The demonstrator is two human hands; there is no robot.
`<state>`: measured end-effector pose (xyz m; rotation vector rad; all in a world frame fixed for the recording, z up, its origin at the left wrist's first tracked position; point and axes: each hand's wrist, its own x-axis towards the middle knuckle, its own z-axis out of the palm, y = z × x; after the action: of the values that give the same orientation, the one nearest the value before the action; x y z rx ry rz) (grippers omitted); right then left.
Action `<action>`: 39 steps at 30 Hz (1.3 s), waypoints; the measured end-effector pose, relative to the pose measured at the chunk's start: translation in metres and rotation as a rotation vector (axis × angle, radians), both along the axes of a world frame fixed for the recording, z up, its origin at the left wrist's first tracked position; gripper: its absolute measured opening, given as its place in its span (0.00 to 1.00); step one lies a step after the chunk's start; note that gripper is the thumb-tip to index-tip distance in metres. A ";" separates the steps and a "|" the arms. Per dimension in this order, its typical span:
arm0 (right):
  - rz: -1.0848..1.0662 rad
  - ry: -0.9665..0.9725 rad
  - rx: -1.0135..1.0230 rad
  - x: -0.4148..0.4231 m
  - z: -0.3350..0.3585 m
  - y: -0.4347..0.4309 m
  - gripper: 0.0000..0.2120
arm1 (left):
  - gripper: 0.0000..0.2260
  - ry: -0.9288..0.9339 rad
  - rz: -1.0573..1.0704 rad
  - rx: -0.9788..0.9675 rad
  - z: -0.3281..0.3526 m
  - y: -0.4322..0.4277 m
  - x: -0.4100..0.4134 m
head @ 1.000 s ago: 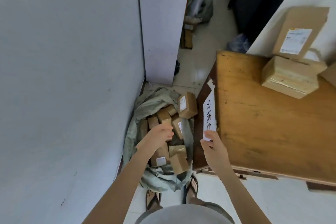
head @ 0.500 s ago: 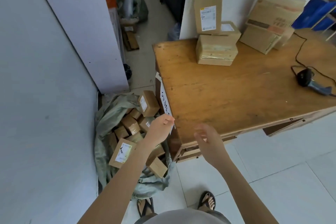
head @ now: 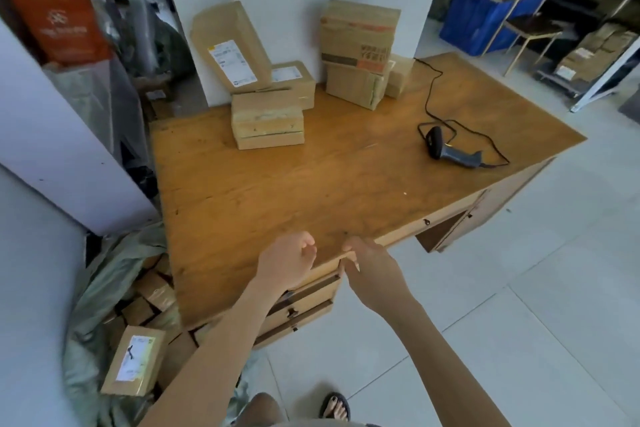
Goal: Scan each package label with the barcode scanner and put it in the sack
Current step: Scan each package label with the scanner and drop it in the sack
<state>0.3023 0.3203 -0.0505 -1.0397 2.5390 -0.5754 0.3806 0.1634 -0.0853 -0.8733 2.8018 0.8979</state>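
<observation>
Left hand (head: 287,263) now clear of sack (head: 104,274); scanner (head: 450,152) crosswise, head leftward.

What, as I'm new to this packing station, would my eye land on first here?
The wooden desk fills the middle, with brown packages stacked along its back edge and a black barcode scanner lying corded at its right. On the floor to its left, a grey-green sack already holds boxes, while the left hand and right hand hover empty at the front edge.
</observation>
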 end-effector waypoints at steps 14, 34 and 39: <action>-0.043 -0.025 0.087 -0.182 -0.016 0.028 0.13 | 0.12 -0.058 -0.144 -0.075 -0.010 0.013 -0.194; 0.074 0.007 0.081 -0.454 -0.007 -0.065 0.16 | 0.13 -0.002 0.117 -0.015 0.003 -0.084 -0.421; 0.199 0.008 0.033 -0.520 0.010 -0.111 0.16 | 0.17 0.010 0.357 -0.042 0.026 -0.143 -0.463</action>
<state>-0.2180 0.2097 -0.0405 -1.2655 2.4058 -0.4731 -0.0822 0.0200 -0.0594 -1.4094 2.7277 0.8840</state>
